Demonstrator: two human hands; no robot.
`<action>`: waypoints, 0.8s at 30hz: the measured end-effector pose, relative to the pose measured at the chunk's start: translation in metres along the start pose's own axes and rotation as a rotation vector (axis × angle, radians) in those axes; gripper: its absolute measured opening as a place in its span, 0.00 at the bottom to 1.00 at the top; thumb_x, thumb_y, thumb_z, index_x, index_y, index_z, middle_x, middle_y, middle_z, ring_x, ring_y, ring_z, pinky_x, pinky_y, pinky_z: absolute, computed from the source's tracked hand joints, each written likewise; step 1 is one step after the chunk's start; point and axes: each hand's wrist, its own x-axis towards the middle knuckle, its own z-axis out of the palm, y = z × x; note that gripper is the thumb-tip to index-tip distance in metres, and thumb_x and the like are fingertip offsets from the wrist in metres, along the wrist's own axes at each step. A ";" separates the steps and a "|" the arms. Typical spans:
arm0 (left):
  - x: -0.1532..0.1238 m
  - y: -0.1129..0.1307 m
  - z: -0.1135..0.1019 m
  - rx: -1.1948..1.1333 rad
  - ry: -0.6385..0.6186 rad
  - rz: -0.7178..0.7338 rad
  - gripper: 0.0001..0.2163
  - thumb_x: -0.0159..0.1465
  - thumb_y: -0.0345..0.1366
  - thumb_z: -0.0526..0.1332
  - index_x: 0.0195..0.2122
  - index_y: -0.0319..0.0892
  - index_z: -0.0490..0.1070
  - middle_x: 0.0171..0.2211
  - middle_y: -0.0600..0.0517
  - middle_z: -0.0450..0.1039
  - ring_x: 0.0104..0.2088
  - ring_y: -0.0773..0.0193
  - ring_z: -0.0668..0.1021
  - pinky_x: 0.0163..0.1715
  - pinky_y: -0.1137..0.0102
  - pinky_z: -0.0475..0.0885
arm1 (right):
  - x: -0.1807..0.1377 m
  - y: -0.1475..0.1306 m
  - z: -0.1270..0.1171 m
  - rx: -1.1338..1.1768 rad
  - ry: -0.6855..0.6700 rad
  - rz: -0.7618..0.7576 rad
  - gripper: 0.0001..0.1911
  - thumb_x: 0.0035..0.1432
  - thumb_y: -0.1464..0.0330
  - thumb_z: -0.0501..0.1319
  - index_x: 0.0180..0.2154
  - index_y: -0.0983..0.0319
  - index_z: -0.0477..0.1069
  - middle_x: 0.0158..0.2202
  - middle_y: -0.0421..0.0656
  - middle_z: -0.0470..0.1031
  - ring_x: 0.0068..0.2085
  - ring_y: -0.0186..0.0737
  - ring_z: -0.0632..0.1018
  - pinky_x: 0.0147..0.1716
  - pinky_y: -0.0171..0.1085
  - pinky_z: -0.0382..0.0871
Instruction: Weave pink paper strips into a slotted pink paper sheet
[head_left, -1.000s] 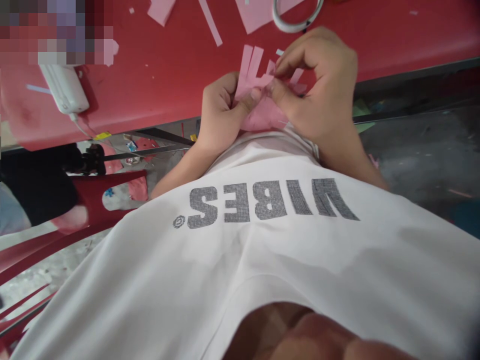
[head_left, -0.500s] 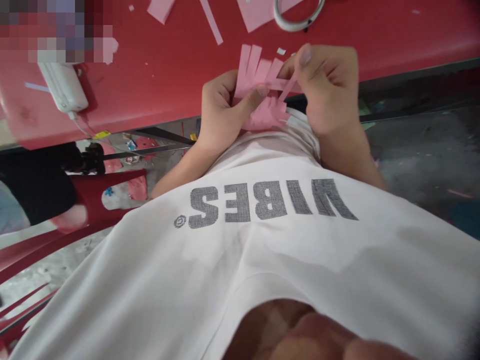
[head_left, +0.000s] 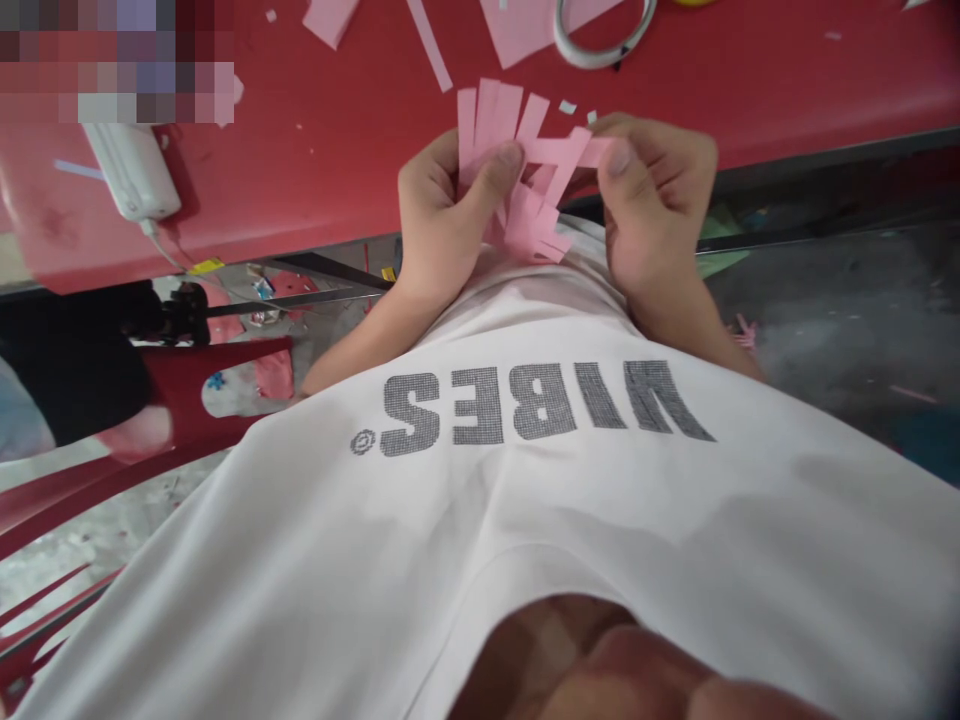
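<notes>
Pink paper strips (head_left: 499, 110) fan out between my hands, just in front of the white shirt. My left hand (head_left: 454, 190) is closed on them, its thumb pressed on top near the middle of the fan. My right hand (head_left: 652, 185) pinches the end of one strip (head_left: 596, 152) that runs sideways out of the bunch. Another strip crosses this one at a slant. Shorter cut ends of pink paper (head_left: 536, 230) hang below my left thumb. The fingers behind the paper are mostly hidden.
On the red table (head_left: 337, 130) lie a roll of tape (head_left: 600, 58), pink paper sheets (head_left: 517, 30), a loose strip (head_left: 431, 45) and small scraps. A white power strip (head_left: 135, 170) with a cable sits at the left. Below it is a red chair (head_left: 180, 375).
My right hand has turned, its thumb coming down onto the sideways strip's end. The slanted strip has swung more upright, and the fan in my left hand has spread and tilted.
</notes>
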 end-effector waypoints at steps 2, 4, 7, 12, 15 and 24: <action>0.002 -0.005 0.000 0.015 0.017 0.008 0.14 0.67 0.48 0.64 0.30 0.45 0.76 0.27 0.51 0.68 0.28 0.65 0.68 0.28 0.66 0.59 | -0.004 -0.003 0.001 -0.063 0.045 -0.137 0.20 0.65 0.48 0.57 0.34 0.57 0.72 0.39 0.45 0.74 0.42 0.43 0.75 0.47 0.45 0.69; 0.004 -0.011 -0.001 0.028 0.031 0.039 0.14 0.66 0.50 0.66 0.30 0.46 0.76 0.26 0.52 0.69 0.27 0.66 0.67 0.27 0.66 0.59 | -0.006 -0.003 0.001 -0.205 0.071 -0.278 0.19 0.63 0.47 0.58 0.35 0.55 0.75 0.41 0.45 0.76 0.44 0.47 0.76 0.49 0.49 0.70; 0.007 -0.017 -0.001 0.035 0.046 0.062 0.16 0.65 0.52 0.67 0.29 0.45 0.74 0.24 0.54 0.67 0.26 0.68 0.64 0.26 0.66 0.58 | -0.007 0.004 0.000 -0.428 0.048 -0.305 0.20 0.56 0.44 0.62 0.35 0.52 0.76 0.41 0.44 0.76 0.47 0.52 0.76 0.54 0.56 0.70; 0.005 -0.017 -0.002 0.064 0.061 0.067 0.16 0.65 0.51 0.66 0.28 0.47 0.71 0.24 0.53 0.63 0.26 0.66 0.62 0.27 0.65 0.55 | -0.005 0.015 -0.001 -0.508 -0.027 -0.385 0.20 0.50 0.45 0.67 0.38 0.49 0.76 0.42 0.42 0.76 0.49 0.54 0.75 0.56 0.60 0.67; 0.004 -0.016 -0.003 0.067 0.084 0.085 0.15 0.65 0.50 0.67 0.28 0.47 0.71 0.25 0.54 0.61 0.27 0.66 0.60 0.28 0.65 0.54 | -0.005 0.015 -0.002 -0.439 -0.048 -0.367 0.19 0.53 0.45 0.66 0.38 0.50 0.76 0.43 0.43 0.75 0.51 0.56 0.75 0.53 0.61 0.68; 0.004 -0.022 -0.001 -0.035 0.049 0.120 0.13 0.62 0.52 0.69 0.36 0.49 0.75 0.31 0.54 0.72 0.31 0.65 0.68 0.32 0.66 0.65 | -0.018 0.007 0.011 -0.388 0.214 -0.206 0.18 0.58 0.52 0.65 0.47 0.48 0.68 0.45 0.43 0.72 0.44 0.48 0.75 0.51 0.53 0.74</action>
